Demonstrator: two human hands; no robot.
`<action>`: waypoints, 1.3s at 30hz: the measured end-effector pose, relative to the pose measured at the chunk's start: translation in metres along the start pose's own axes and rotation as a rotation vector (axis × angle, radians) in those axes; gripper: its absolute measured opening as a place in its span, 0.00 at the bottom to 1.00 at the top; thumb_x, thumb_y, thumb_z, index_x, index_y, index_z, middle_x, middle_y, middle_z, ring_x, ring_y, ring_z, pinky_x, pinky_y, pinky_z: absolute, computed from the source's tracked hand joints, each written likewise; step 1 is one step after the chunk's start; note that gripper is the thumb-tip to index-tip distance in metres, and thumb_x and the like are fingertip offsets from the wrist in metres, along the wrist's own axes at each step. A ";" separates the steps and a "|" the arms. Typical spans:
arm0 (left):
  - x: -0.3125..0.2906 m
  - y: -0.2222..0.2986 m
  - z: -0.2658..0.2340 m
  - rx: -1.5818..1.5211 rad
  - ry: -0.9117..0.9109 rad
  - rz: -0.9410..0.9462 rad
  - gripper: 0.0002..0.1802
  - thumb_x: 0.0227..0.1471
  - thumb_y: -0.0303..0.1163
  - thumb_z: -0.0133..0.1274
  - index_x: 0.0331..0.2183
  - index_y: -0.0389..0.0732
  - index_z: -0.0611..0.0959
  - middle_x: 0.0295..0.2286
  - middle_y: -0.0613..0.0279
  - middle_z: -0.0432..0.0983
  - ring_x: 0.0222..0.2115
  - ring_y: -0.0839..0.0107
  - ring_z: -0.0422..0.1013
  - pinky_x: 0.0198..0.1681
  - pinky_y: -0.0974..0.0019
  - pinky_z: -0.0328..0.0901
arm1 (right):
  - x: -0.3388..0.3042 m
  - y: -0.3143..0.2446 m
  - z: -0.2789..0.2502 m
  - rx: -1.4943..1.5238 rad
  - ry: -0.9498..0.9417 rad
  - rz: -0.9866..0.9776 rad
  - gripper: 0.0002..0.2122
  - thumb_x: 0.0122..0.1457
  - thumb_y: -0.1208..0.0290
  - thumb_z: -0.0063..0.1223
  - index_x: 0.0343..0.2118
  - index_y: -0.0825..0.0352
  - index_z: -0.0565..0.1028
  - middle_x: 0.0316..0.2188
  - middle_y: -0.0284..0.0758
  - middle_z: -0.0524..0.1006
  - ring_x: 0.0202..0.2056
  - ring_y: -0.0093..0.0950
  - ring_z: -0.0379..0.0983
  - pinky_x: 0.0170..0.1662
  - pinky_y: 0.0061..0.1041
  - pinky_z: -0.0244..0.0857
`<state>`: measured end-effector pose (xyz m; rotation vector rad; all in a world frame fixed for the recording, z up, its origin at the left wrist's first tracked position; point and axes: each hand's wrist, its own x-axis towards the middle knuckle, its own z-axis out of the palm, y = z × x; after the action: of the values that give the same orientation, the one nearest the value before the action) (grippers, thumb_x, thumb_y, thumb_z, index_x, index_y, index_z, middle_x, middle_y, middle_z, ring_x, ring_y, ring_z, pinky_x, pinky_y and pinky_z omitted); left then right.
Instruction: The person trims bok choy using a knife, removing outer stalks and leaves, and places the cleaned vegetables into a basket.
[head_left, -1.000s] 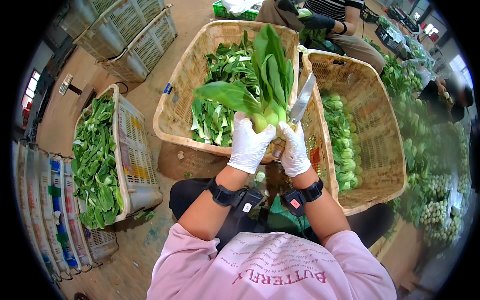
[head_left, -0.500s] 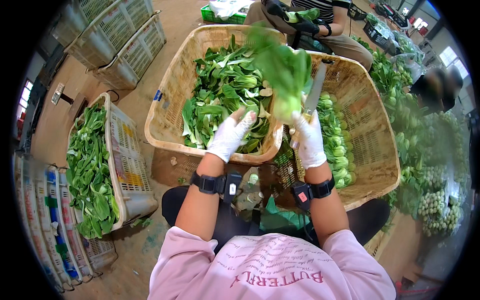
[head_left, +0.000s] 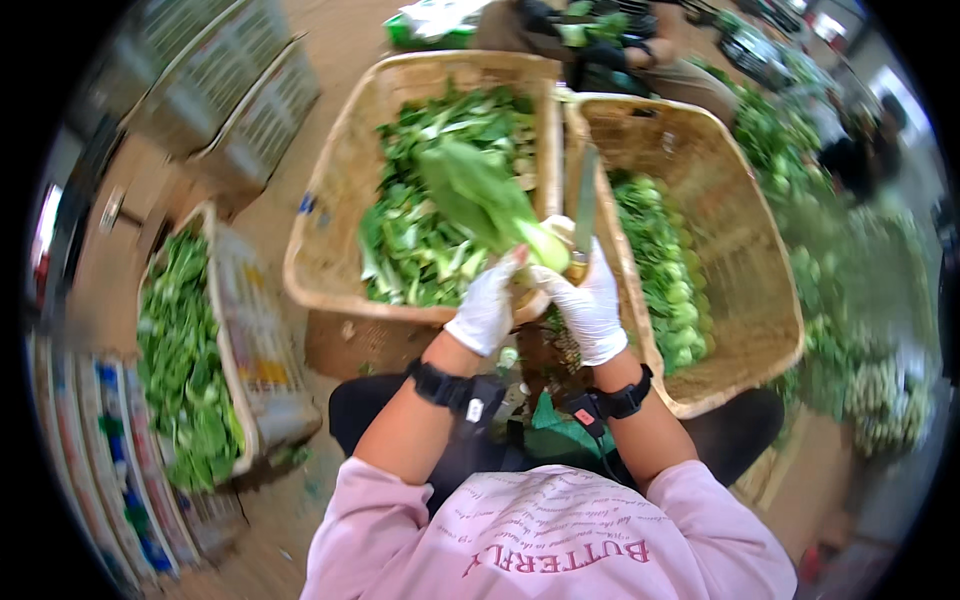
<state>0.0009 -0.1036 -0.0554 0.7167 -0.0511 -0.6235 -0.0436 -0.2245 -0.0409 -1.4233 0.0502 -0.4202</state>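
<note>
A green bok choy [head_left: 465,192] is held over the left crate, its leaves pointing up and left and its pale base near both hands. My left hand [head_left: 485,308], in a white glove, is closed with its fingers at the lower stalks. My right hand [head_left: 592,312], gloved alike, is wrapped round the handle of a knife [head_left: 586,195]. The blade stands upright beside the bok choy's base, and the right thumb reaches toward that base. Exactly where the fingers touch the stalks is blurred.
The left crate [head_left: 325,235] holds loose bok choy and leaves; the right crate [head_left: 745,240] holds rows of bok choy. Another leaf-filled crate [head_left: 262,340] stands at far left, below stacked crates [head_left: 235,85]. A person [head_left: 650,55] sits opposite. More greens [head_left: 825,290] lie to the right.
The bok choy has come left and down from above the right hand, its leaves now tipping left. My left hand has moved right to its base. The knife and right hand have shifted left.
</note>
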 end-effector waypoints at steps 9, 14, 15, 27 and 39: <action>0.003 -0.009 0.012 0.934 -0.168 -0.034 0.26 0.52 0.34 0.53 0.51 0.33 0.70 0.48 0.56 0.69 0.50 0.68 0.63 0.56 0.67 0.54 | -0.014 -0.061 -0.203 0.181 0.467 0.262 0.20 0.55 0.61 0.54 0.46 0.68 0.66 0.33 0.34 0.75 0.19 0.18 0.70 0.11 0.12 0.58; 0.015 -0.020 0.028 0.857 -0.037 -0.113 0.16 0.53 0.27 0.51 0.44 0.33 0.75 0.40 0.59 0.73 0.43 0.71 0.68 0.50 0.69 0.60 | 0.027 -0.095 -0.426 0.083 0.692 0.107 0.15 0.56 0.61 0.54 0.40 0.67 0.73 0.27 0.32 0.75 0.20 0.19 0.68 0.19 0.18 0.61; 0.019 -0.019 0.024 0.855 -0.045 -0.104 0.16 0.54 0.27 0.51 0.45 0.32 0.74 0.40 0.59 0.73 0.43 0.70 0.69 0.50 0.69 0.61 | 0.049 -0.119 -0.443 0.156 0.727 0.024 0.16 0.57 0.57 0.53 0.39 0.65 0.72 0.26 0.33 0.75 0.19 0.19 0.66 0.17 0.18 0.59; 0.097 -0.049 0.100 1.016 -0.155 -0.097 0.20 0.57 0.41 0.47 0.47 0.39 0.76 0.42 0.63 0.75 0.43 0.74 0.71 0.41 0.74 0.63 | 0.023 -0.087 -0.369 0.520 0.652 -0.152 0.17 0.60 0.64 0.48 0.48 0.68 0.67 0.21 0.31 0.72 0.20 0.18 0.68 0.21 0.14 0.65; 0.273 -0.324 0.144 1.345 -0.460 -0.669 0.19 0.54 0.42 0.47 0.45 0.45 0.78 0.36 0.66 0.77 0.33 0.78 0.69 0.37 0.71 0.63 | -0.013 -0.143 -0.424 0.527 0.737 -0.276 0.18 0.61 0.71 0.43 0.51 0.74 0.63 0.38 0.44 0.72 0.30 0.23 0.70 0.34 0.21 0.71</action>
<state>0.0206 -0.5288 -0.1937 1.9080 -0.7328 -1.4068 -0.2111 -0.6339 0.0271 -0.7004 0.3173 -1.0865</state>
